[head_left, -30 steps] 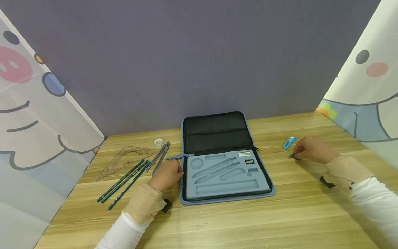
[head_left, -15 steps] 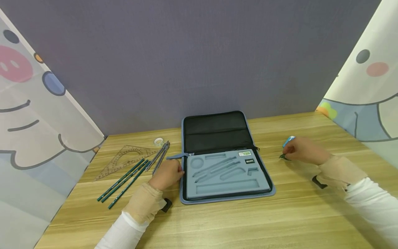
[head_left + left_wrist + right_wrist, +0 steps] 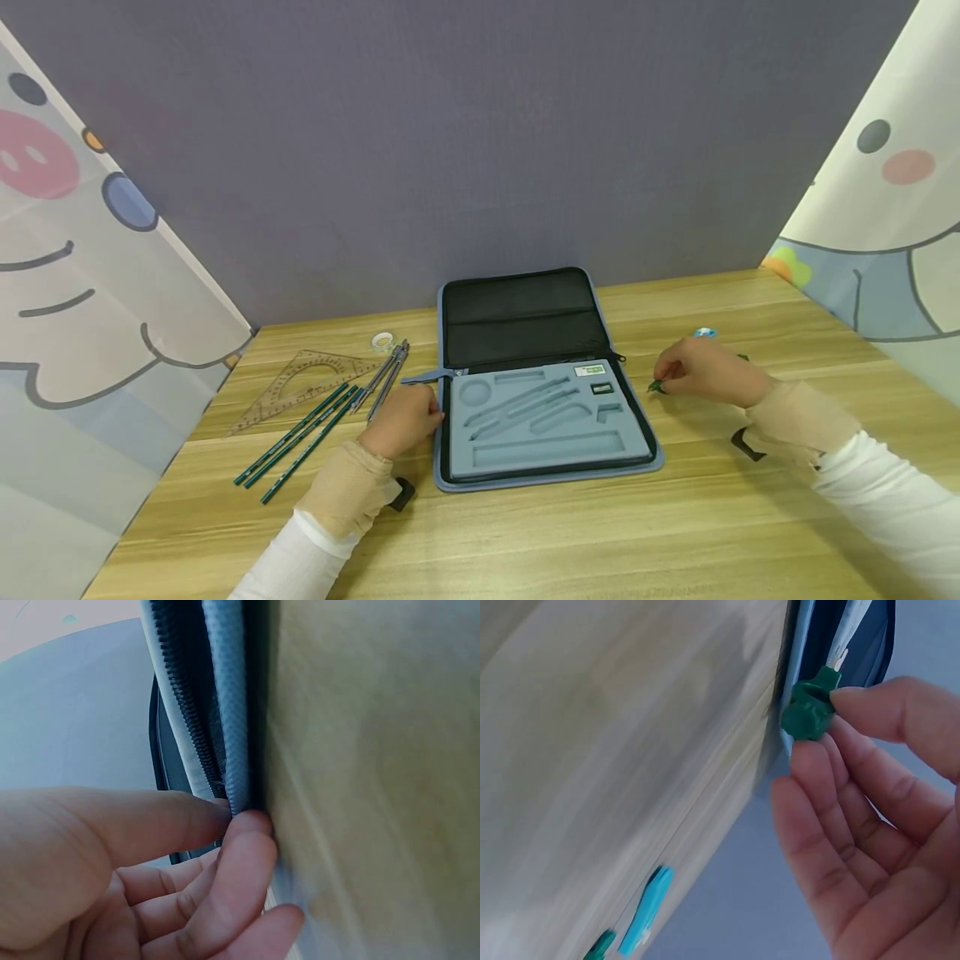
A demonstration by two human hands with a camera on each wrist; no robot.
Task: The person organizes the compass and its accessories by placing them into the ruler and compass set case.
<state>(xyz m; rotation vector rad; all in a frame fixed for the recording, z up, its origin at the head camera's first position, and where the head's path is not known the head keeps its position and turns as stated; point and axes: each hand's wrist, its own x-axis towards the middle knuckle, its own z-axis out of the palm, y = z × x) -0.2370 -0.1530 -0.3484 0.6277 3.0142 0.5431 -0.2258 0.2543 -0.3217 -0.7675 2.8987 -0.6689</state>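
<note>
An open zippered case (image 3: 517,302) lies at mid-table. Its grey-blue foam insert (image 3: 637,452) has shaped hollows, an eraser (image 3: 590,371) and a small black sharpener (image 3: 602,389). My left hand (image 3: 402,421) pinches the case's left edge (image 3: 229,697) between thumb and forefinger. Right of the case, my right hand (image 3: 701,371) pinches a small green plastic piece (image 3: 808,712) with a round knob, held low over the table with thumb and fingertips. A second green piece (image 3: 600,945) and a light-blue cutter (image 3: 646,911) lie beyond that hand, partly hidden in the head view.
Left of the case lie several dark green pencils (image 3: 292,437), a clear protractor triangle (image 3: 300,387), metal compasses (image 3: 393,367) and a roll of tape (image 3: 382,342). A blue strap (image 3: 426,377) sticks out from the case's left side. A grey partition (image 3: 517,150) stands behind the table.
My right hand has moved left toward the case with the green piece, uncovering another green piece and hiding most of the cutter. The left hand has stayed on the case's edge.
</note>
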